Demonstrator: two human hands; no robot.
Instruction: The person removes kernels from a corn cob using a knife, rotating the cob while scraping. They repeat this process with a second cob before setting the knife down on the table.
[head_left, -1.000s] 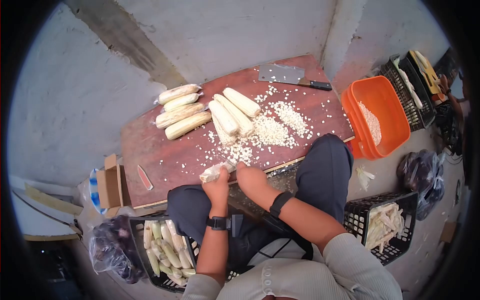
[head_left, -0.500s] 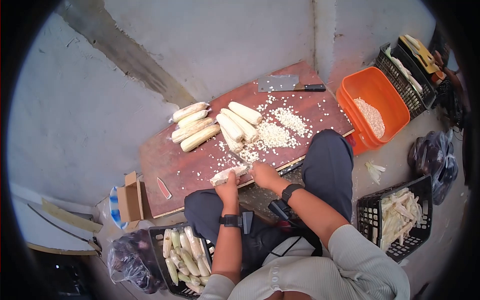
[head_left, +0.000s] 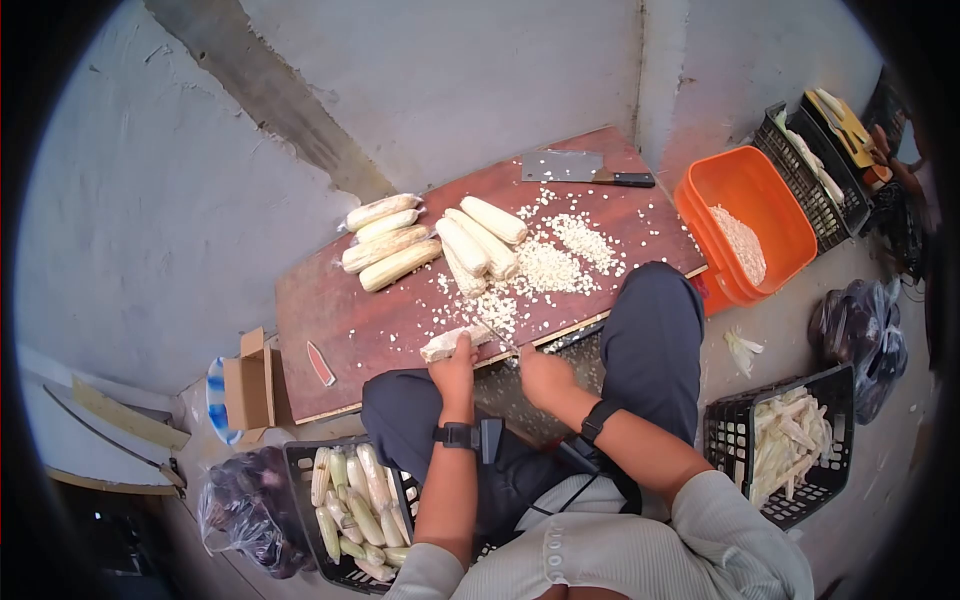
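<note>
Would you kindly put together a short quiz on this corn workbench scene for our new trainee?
1. Multiple choice: what is the left hand holding?
A) a cardboard box
B) a corn cob
C) a plastic bag

2. True or false: the cleaver lies flat on the red tabletop.

3. Fill in the missing word: the orange tub contains loose corn ____.

Key: 1. B; 2. True; 3. kernels
</note>
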